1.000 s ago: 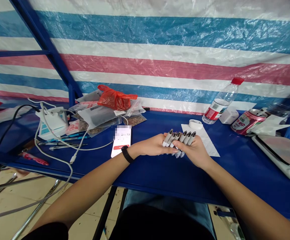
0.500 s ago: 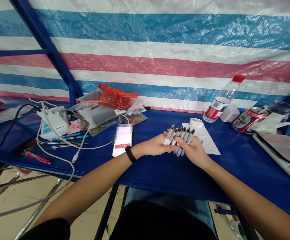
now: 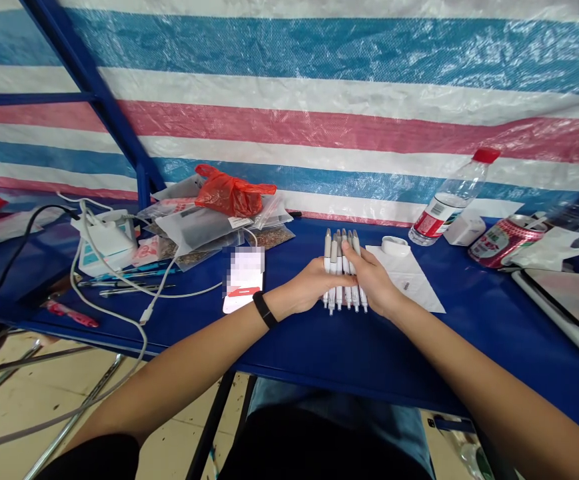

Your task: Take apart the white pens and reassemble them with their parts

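Note:
Several white and grey ballpoint pens (image 3: 340, 267) are bunched side by side between my hands, tips pointing away from me and clicker ends towards me. My left hand (image 3: 309, 288) is closed around the bunch from the left, a black band on its wrist. From the other side my right hand (image 3: 375, 281) grips the same pens, its thumb lying across their tops. The fingers under the bunch are hidden. Just right of my right hand lies a white sheet of paper (image 3: 416, 283), with a white ring-shaped roll (image 3: 396, 246) at its far edge.
A phone (image 3: 244, 277) with a lit screen lies left of my hands. Beyond it are plastic bags topped by a red bag (image 3: 234, 193), cables and a power strip (image 3: 106, 243). To the right stand a bottle (image 3: 439, 217), a drink can (image 3: 506, 241) and a scale (image 3: 566, 310).
The pens have swung from pointing steeply up, ends towards me, to lying flatter, so their full lengths show. Both hands still hold them in nearly the same place.

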`<state>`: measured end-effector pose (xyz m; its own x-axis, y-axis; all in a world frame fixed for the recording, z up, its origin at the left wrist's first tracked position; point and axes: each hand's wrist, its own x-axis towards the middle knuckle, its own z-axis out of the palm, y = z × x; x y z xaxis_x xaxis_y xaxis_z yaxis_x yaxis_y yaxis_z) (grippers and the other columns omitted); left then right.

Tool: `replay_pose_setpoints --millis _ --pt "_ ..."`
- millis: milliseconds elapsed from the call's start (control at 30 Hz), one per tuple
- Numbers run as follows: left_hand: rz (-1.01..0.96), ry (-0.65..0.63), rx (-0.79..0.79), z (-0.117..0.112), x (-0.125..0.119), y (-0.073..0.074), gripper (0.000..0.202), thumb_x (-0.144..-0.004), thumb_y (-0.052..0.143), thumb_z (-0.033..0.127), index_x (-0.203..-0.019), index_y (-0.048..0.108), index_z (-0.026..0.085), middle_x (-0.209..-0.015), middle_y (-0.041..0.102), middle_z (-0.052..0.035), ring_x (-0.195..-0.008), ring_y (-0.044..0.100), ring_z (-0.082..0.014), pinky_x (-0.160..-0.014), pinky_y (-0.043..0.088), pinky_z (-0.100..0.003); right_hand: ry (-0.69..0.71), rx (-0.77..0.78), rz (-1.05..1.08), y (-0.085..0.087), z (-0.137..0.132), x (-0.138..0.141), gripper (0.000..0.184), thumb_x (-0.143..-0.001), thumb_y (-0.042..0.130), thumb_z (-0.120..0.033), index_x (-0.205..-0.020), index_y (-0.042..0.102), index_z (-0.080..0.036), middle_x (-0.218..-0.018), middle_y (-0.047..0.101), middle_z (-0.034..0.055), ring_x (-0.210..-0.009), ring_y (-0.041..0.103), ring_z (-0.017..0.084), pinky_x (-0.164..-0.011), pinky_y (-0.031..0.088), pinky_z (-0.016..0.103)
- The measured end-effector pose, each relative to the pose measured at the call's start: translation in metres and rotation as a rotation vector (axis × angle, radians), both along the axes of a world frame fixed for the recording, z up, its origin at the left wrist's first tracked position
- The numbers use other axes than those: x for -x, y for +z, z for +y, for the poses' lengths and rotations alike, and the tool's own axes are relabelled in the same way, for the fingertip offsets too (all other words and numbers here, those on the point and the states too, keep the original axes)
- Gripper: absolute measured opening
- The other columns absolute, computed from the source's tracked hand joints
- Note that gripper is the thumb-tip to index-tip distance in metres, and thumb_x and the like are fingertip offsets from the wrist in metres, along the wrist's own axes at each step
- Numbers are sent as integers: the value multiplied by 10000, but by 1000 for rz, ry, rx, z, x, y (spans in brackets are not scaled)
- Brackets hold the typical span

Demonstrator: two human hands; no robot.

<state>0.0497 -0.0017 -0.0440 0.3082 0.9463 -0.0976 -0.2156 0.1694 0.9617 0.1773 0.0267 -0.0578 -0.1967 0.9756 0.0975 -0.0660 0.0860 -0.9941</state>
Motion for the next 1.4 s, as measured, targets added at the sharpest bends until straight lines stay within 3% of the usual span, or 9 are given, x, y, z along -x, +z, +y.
replay_pose_setpoints --millis 200,367,433,533,633,1000,1133,1267,1400 --pt "-25 6 115 0 2 7 159 -751 781 78 -894 713 94 -766 718 -60 -664 684 -156 -659 549 -259 90 327 24 13 -4 4 671 -943 475 -694 -1361 620 -189 -1225 703 151 -1029 712 328 -736 628 450" --pt "-42 41 191 1 3 12 52 -848 687 53 -869 683 100 -689 688 -32 -568 648 -136 -574 552 -251 -14 40 -78 -5 -9 -9 754 -921 513 -703 -1537 411 -279 -1475 556 90 -1314 575 292 -960 579 403" --pt "-58 83 216 2 6 14 51 -878 648 61 -857 679 95 -687 685 -34 -571 653 -136 -577 557 -250 12 -9 -133 -10 -10 -16 845 -903 546 -705 -1598 285 -302 -1427 595 92 -1275 606 287 -994 561 424" --pt "-71 86 195 4 12 15 69 -886 633 54 -853 680 94 -679 676 -30 -581 657 -131 -580 554 -239 147 -134 -208 -12 -12 -22 824 -883 595 -686 -1564 388 -271 -1293 677 91 -1171 661 294 -1018 539 469" --pt "-34 76 198 7 15 15 93 -883 617 36 -841 670 99 -662 659 -21 -567 644 -128 -582 551 -246 132 -262 -348 -14 -13 -23 727 -913 565 -659 -1504 513 -240 -1247 697 94 -1174 650 329 -1069 482 545" --pt "-93 1 187 1 18 19 37 -916 649 154 -904 641 120 -706 646 -9 -601 649 -113 -621 616 -269 117 -452 -568 -11 -17 -23 773 -1006 341 -634 -1612 324 -154 -1424 594 152 -1290 588 363 -1077 457 581" --pt "-75 34 166 0 20 20 128 -851 761 163 -899 656 109 -711 669 -23 -590 644 -101 -553 554 -191 246 -495 -625 -5 -19 -30 838 -970 469 -634 -1640 241 -187 -1504 517 150 -1332 557 364 -1092 445 589" --pt "-36 -19 186 4 24 21 234 -782 848 215 -904 684 100 -757 712 -68 -626 678 -143 -556 559 -223 487 -430 -472 3 -18 -43 884 -952 595 -525 -1655 129 -260 -1530 493 100 -1277 617 284 -1080 496 504" --pt "-19 -96 220 6 27 24 246 -765 862 233 -898 702 102 -777 728 -77 -641 686 -152 -586 566 -247 495 -468 -445 12 -23 -48 870 -932 641 -459 -1642 197 -226 -1341 662 89 -1161 688 281 -1029 531 505"
